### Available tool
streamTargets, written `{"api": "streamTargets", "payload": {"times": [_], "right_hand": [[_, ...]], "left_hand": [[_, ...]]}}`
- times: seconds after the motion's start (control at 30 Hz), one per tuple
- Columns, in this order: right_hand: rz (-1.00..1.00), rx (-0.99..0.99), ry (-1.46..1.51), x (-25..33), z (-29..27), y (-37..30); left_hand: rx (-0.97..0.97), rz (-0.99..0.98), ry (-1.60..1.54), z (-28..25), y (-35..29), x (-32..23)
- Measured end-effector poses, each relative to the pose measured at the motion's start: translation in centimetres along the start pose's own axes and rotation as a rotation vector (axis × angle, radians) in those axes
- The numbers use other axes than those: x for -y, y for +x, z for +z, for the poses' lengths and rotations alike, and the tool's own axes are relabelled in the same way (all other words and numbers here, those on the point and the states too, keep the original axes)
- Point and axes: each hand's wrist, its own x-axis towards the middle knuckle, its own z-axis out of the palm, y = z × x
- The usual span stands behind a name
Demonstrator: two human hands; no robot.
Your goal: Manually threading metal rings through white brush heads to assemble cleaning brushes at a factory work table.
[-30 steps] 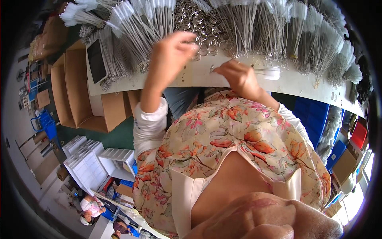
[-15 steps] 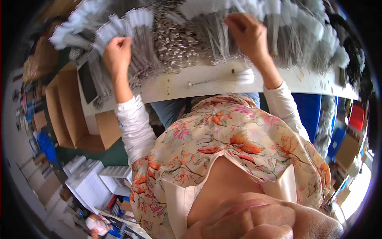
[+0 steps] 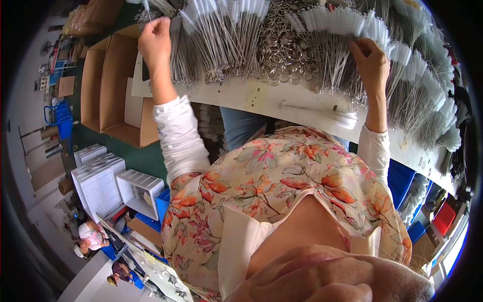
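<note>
The left grip point(image 3: 155, 43) pinched a thin brush point(image 3: 146, 5), while wire brushes point(image 3: 327, 55) lay stems toward the person, just left of the nearer right grip point(image 3: 373, 64), curled, its hold impossible to tell.

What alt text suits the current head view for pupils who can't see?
A person's left hand appears to pinch a thin brush, and the right hand is at clustered wire-stemmed brushes, over a crowded white table. Heaped metal rings lie between the hands; an open cardboard box stands at the left.
</note>
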Motion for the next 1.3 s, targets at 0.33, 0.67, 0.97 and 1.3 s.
{"api": "streamTargets", "payload": {"times": [0.33,0.67,0.97,1.3], "right_hand": [[0.038,-0.562,0.509,-3.2,-4.2,1.1],[0.283,-0.255,-0.195,-14.9,-11.9,-0.4],[0.282,-0.311,0.208,-18.2,-13.9,1.0],[0.355,-0.544,-0.294,-31.8,-24.4,-0.6]], "left_hand": [[0.516,0.111,0.8,1.1,0.2,5.6],[0.426,0.1,0.641,1.3,0.5,5.8],[0.036,-0.019,-0.032,2.6,1.8,1.1],[0.062,-0.256,-0.428,0.6,-2.9,-6.9]]}}
